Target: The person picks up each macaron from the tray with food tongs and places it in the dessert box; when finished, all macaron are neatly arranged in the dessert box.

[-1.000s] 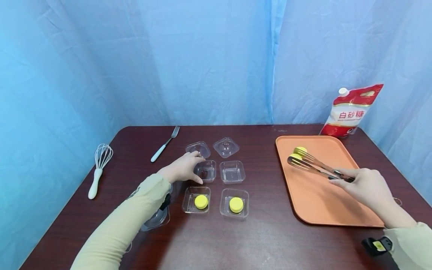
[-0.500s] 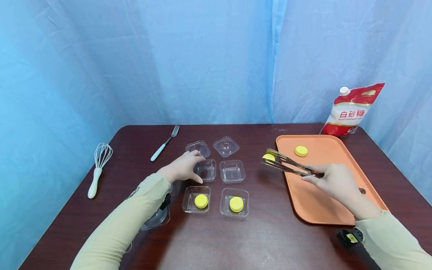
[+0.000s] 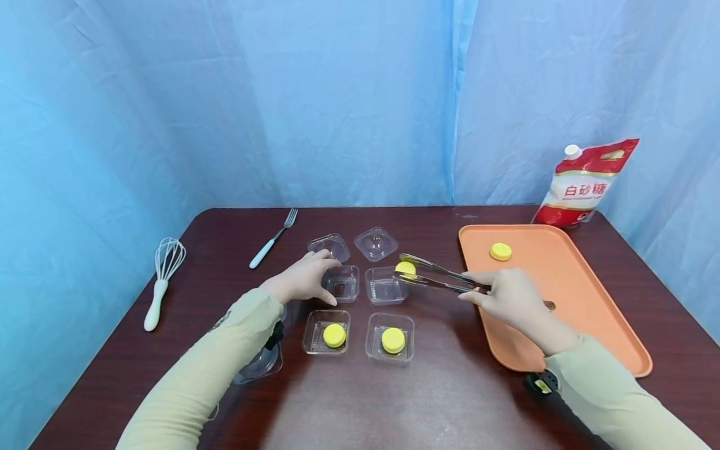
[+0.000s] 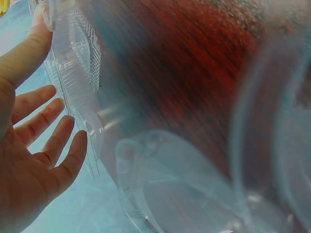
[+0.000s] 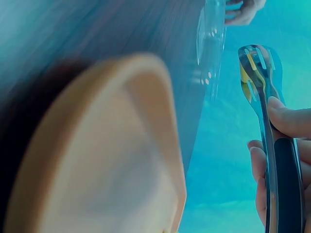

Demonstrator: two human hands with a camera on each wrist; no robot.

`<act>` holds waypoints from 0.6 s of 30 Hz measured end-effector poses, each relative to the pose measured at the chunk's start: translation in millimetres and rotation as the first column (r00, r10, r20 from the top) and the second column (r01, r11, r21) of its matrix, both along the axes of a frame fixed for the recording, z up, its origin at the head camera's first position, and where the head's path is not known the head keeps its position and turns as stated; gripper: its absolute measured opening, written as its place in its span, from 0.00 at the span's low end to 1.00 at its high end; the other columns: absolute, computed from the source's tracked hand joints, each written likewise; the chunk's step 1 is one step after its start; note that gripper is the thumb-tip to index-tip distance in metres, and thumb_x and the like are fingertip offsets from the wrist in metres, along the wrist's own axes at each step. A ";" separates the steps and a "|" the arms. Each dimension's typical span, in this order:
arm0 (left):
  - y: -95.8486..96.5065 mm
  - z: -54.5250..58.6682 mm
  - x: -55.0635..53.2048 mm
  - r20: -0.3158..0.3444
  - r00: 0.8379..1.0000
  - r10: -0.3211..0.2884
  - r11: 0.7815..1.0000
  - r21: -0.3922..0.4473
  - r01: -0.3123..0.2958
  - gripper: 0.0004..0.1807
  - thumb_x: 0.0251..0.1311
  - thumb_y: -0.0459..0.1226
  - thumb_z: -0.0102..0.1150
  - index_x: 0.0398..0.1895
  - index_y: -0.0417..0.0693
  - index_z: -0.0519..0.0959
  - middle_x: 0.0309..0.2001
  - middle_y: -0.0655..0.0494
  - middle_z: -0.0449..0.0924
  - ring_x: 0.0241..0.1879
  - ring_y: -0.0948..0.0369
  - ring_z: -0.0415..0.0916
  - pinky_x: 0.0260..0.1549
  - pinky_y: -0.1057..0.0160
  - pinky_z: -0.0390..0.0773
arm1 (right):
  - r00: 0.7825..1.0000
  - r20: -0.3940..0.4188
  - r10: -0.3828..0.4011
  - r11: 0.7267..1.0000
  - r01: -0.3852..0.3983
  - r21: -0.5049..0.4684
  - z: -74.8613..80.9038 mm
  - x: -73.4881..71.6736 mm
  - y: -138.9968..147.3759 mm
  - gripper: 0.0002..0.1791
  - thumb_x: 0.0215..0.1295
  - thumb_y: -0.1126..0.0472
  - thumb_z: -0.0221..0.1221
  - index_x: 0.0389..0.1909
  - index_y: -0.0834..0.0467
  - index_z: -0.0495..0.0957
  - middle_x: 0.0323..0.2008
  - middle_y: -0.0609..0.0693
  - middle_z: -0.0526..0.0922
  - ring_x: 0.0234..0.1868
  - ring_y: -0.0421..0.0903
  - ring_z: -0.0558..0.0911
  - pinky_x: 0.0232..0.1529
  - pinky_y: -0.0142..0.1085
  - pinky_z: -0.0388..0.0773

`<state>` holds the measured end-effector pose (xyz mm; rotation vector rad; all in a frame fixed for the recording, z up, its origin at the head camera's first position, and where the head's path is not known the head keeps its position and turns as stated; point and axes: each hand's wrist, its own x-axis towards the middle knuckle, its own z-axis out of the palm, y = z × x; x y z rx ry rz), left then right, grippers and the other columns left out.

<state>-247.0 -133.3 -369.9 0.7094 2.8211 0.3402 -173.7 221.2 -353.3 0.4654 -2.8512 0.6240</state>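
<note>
My right hand [image 3: 509,299] grips a pair of metal serving tongs [image 3: 439,286] with dark handles. A round yellow macaron-like piece [image 3: 405,270] is held between the tong tips, over the right side of a clear square container [image 3: 382,289]. My left hand [image 3: 304,278], its fingers spread and slightly bent, rests beside another clear container [image 3: 344,286]; in the left wrist view the fingertips [image 4: 80,138] are right at the clear plastic edge. Two nearer containers [image 3: 315,347] [image 3: 374,355] each hold a yellow piece [image 3: 334,335].
An orange tray [image 3: 568,312] on the right bears one yellow piece [image 3: 500,252]. Behind it stands a sugar bag [image 3: 582,187]. Clear domed lids [image 3: 377,244] lie at the back, others [image 3: 261,365] under the left forearm. A fork [image 3: 272,240] and a whisk [image 3: 163,284] lie left.
My right hand has carried the yellow piece in the tongs leftward from the tray to the back right container. The left hand has stayed in place.
</note>
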 end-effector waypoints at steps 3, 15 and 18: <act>-0.3 0.4 0.4 0.005 1.000 0.003 1.000 0.002 -0.003 0.42 0.43 0.47 0.75 0.63 0.43 0.70 0.60 0.46 0.68 0.58 0.50 0.65 0.57 0.53 0.71 | 1.000 0.003 0.016 1.000 -0.016 0.019 -1.2 -2.7 -11.9 0.23 0.49 0.56 0.71 0.48 0.60 0.83 0.06 0.41 0.65 0.09 0.37 0.58 0.12 0.29 0.53; -1.9 1.2 -0.2 -0.012 0.999 -0.050 0.999 0.016 0.050 0.42 0.42 0.47 0.75 0.62 0.42 0.71 0.57 0.46 0.70 0.55 0.49 0.67 0.56 0.52 0.71 | 0.990 -0.051 0.131 0.991 -0.130 0.010 -6.9 -12.5 -43.9 0.22 0.51 0.57 0.70 0.47 0.60 0.83 0.21 0.49 0.85 0.12 0.32 0.70 0.11 0.29 0.56; -2.2 1.3 -0.6 -0.014 0.999 -0.052 0.999 0.015 0.052 0.42 0.42 0.48 0.75 0.62 0.42 0.71 0.57 0.45 0.70 0.55 0.49 0.67 0.56 0.52 0.71 | 0.989 -0.041 0.142 0.990 -0.141 0.013 -7.0 -14.1 -49.8 0.22 0.51 0.57 0.70 0.48 0.60 0.83 0.17 0.48 0.83 0.09 0.32 0.65 0.11 0.28 0.53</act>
